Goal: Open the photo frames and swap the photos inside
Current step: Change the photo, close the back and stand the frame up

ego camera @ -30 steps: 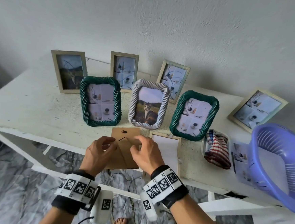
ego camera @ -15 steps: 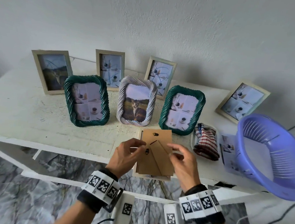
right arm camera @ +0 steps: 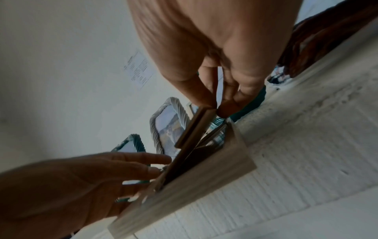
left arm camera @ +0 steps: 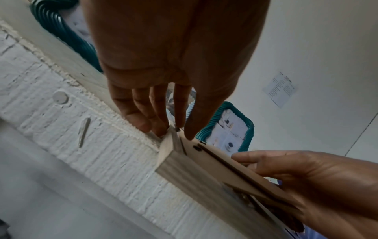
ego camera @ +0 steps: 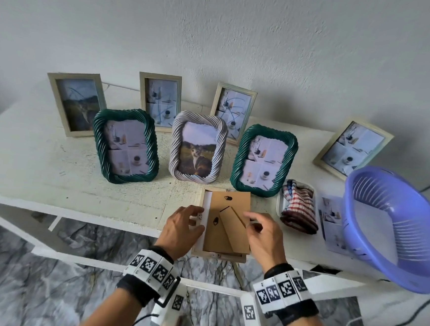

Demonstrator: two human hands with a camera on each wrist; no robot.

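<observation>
A pale wooden photo frame (ego camera: 218,256) lies face down at the near edge of a white table (ego camera: 41,169). Its brown backing board (ego camera: 226,215) sits on top, raised on the right. The right hand (ego camera: 264,237) pinches that board's right edge between thumb and fingers. The left hand (ego camera: 180,231), fingers almost straight, touches the frame's left rail.

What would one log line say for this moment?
step: refit backing | left hand: fingertips on frame edge | right hand: pinches backing board | board: partly seated
</observation>
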